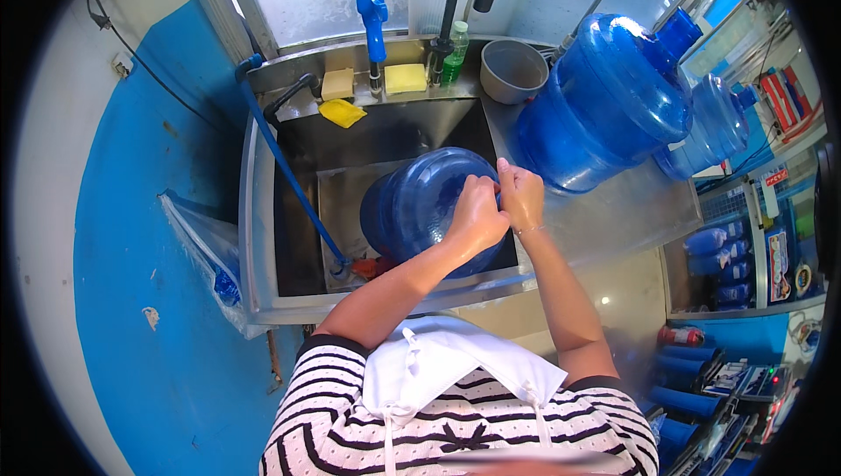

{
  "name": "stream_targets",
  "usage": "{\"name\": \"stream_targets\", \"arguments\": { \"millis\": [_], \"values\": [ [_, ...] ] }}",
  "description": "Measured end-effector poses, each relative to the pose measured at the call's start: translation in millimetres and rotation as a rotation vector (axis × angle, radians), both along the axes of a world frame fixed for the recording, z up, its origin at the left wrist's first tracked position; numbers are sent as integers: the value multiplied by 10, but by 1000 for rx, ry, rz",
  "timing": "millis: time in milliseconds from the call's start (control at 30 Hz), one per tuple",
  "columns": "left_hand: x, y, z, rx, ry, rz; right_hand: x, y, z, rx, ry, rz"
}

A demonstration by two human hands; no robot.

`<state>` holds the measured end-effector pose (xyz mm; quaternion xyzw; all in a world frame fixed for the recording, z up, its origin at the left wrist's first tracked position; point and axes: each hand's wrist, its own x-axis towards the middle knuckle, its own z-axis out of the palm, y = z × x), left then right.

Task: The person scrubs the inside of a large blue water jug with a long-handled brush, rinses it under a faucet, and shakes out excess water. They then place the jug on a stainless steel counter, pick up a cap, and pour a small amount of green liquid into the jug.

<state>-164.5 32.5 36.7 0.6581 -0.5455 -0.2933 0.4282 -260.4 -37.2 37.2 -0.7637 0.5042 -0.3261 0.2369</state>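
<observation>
A large blue water jug (416,187) rests in the steel sink (302,213), its dome-shaped end toward the right. Over that end my left hand (478,211) is closed, with its fingers curled in. Right beside it, almost touching, my right hand (523,198) is also closed, its thumb pointing up. Whatever the fingers hold is hidden by the hands. The jug's neck does not show from here. Below the jug, near the front of the sink, lies an orange-red item (372,267) at the end of a blue hose (293,174).
Behind the sink stand a blue-handled tap (372,16), two sponges (406,78), a green bottle (455,51) and a grey bowl (513,71). A yellow cloth (342,112) hangs at the rim. Two more blue jugs (604,95) occupy the right counter (613,213).
</observation>
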Motion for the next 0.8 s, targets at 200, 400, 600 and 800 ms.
{"name": "stream_targets", "arguments": {
  "millis": [200,400,600,800],
  "values": [
    [-103,13,-11,6,29,81,-24,-4,-65,-39,-121,10],
    [-134,61,2,-59,30,96,-15,7,-48,-118,-196,55],
    [-175,77,69,-369,-182,26,-90,36,-53,-416,-269,93],
    [164,-234,-77,-439,-407,156,-553,-180,-427,-433,-172,-29]
  ]
}}
